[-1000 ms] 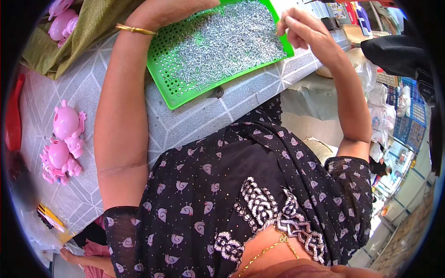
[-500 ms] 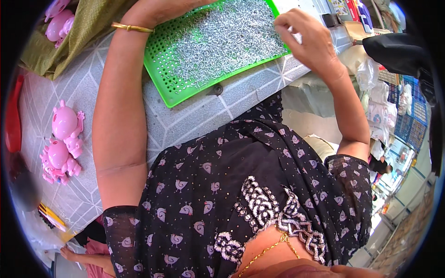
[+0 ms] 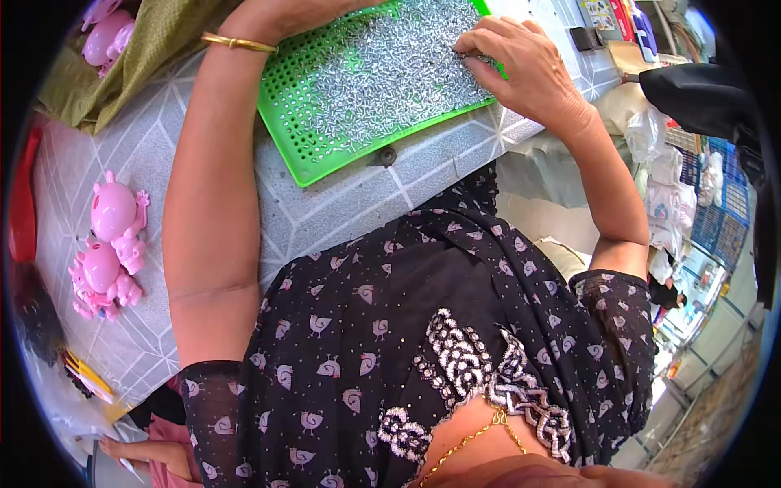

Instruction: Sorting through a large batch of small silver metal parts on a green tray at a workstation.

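A bright green perforated tray [image 3: 303, 172] lies tilted across the table's far side. It is heaped with small silvery metal pieces [image 3: 390, 77], like short screws or pins. My right hand [image 3: 525, 69] is over the tray's right end, with thumb and fingers curled together at the edge of the heap. Whatever lies between the fingertips is too small to make out. At the top edge, my left hand [image 3: 305, 15] reaches past the tray's far left corner. Its fingers are mostly cut off by the frame, and a gold bangle circles that wrist.
Pink animal-shaped toys [image 3: 104, 264] stand on the grey patterned table [image 3: 305, 224] at left. An olive woven sack [image 3: 142, 61] with more pink toys is at far left. Boxes [image 3: 618, 20] sit at the back right, near plastic bags [image 3: 647, 134]. Another person's leg [image 3: 134, 451] shows lower left.
My right hand has moved left, from the tray's right rim onto the metal pieces, and its fingers have closed in. My left arm has hardly moved.
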Tool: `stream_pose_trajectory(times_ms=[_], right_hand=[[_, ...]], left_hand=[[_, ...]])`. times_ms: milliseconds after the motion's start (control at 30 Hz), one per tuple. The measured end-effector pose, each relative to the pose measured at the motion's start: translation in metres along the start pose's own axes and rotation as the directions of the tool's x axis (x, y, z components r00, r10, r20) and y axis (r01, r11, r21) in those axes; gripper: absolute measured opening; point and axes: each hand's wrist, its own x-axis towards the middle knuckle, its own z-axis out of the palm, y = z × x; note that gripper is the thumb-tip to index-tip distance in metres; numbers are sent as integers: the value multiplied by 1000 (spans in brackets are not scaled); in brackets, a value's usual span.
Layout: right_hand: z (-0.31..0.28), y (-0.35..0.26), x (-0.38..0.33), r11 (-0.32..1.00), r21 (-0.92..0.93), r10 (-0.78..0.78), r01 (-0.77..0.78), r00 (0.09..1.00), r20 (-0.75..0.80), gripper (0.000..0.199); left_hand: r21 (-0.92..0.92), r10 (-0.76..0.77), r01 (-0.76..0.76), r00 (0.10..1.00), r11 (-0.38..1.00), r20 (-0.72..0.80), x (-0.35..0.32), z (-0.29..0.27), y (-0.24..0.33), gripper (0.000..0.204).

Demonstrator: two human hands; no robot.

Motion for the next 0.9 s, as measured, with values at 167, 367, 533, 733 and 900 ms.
stream_pose_trajectory(times_ms=[167, 367, 533, 733, 900], right_hand=[[1, -2, -2, 999, 0, 50, -51, 997, -55, 17], [0, -3, 0, 999, 41, 10, -9, 999, -33, 12], [-5, -3, 6, 984, -104, -154, 148, 987, -48, 11], [2, 2, -1, 994, -36, -106, 105, 994, -28, 11], [3, 0, 4, 993, -80, -88, 90, 996, 19, 10]], left_hand=[[-2, 3, -3, 1000, 1000, -3, 0, 0, -1, 36], [-24, -7, 8, 1000, 1000, 9, 1, 0, -2, 35], [-14, -40, 41, 999, 999, 6, 0, -1, 1, 35], [-16, -16, 16, 1000, 1000, -7, 0, 0, 0, 35], [-43, -12, 12, 1000, 999, 9, 1, 0, -3, 36]])
